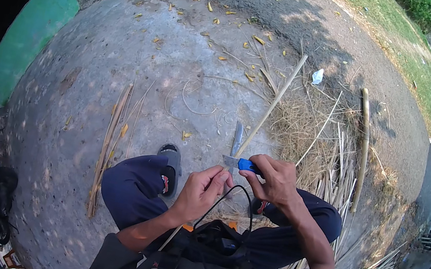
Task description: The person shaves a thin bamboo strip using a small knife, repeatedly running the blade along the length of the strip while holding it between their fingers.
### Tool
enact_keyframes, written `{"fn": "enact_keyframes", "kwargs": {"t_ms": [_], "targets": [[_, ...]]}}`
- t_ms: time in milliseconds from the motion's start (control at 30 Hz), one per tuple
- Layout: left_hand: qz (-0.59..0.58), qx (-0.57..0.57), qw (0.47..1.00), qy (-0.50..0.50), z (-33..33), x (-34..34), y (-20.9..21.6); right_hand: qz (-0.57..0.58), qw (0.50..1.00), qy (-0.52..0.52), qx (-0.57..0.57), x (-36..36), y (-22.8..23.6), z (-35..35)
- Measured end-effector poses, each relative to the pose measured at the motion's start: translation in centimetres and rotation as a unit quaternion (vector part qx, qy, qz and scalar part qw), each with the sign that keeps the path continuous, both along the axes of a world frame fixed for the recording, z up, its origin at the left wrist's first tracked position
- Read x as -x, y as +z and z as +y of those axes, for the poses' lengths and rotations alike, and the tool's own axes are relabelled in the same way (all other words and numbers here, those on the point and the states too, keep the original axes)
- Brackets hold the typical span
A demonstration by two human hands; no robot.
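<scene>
My left hand (pixel 198 191) is closed in a pinch around a long pale bamboo strip (pixel 271 111). The strip slants away to the upper right, and its near end comes out below the hand by my lap. Wrapped around a blue-handled knife (pixel 248 166), my right hand (pixel 277 184) sits just to the right of the left one. The knife's short blade lies across the strip, just beyond my left fingertips. Past it, a longer metal blade (pixel 238 135) rests on the concrete between my feet; its near end is hidden.
Bamboo strips (pixel 341 179) and curly shavings (pixel 299 119) lie at the right, beside a bamboo pole (pixel 361 152). More strips (pixel 110 146) lie by my left knee. A dark cable (pixel 215 207) loops near my hands. A green wall (pixel 27 43) stands at the left.
</scene>
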State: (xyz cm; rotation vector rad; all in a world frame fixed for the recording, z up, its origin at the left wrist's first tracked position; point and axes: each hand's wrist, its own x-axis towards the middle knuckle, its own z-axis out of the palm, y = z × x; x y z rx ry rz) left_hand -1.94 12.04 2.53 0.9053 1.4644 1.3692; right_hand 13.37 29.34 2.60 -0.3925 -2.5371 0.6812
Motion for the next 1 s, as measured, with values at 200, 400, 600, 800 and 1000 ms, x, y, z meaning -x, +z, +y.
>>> {"fn": "enact_keyframes", "kwargs": {"t_ms": [200, 400, 600, 800, 1000], "targets": [[0.057, 0.003, 0.998, 0.019, -0.2, -0.1, 0.3, 0.006, 0.997, -0.064, 0.03, 0.2, 0.6, 1.1], [0.092, 0.005, 0.995, 0.041, -0.1, -0.2, 0.6, 0.009, 1.0, -0.021, 0.015, 0.1, -0.1, 0.4], [0.095, 0.011, 0.994, 0.048, 0.0, -0.3, 0.5, 0.009, 1.0, -0.008, 0.006, 0.4, 0.1, 0.1], [0.115, 0.011, 0.991, 0.062, 0.0, -0.5, 0.6, 0.018, 0.999, -0.036, -0.009, 0.7, -0.3, -0.1], [0.099, 0.033, 0.994, 0.041, -0.3, -0.5, 0.5, 0.006, 0.993, -0.115, 0.039, 0.6, 0.0, 2.1]]}}
